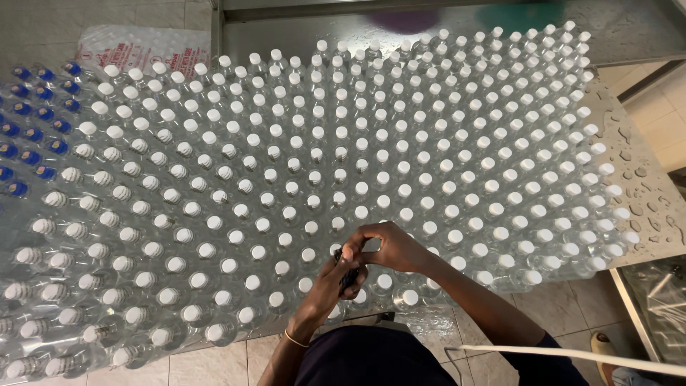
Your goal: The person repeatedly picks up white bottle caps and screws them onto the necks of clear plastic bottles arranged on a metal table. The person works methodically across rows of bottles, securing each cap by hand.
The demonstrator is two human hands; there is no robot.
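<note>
A wet steel table (643, 207) carries a huge packed field of clear plastic bottles (357, 143), nearly all with white caps, standing upright in tight rows; a small block of blue-capped bottles (32, 121) sits at the far left edge, well apart from the hands. At the near edge, right in front of the person, both hands meet over the front rows. The right hand (393, 246) curls down from above, fingers bent, while the left hand (332, 282) comes up from below. Pinched between them is a small dark object (349, 275), too hidden to identify. It sits just above the nearest white caps, closer to the left hand's palm.
</note>
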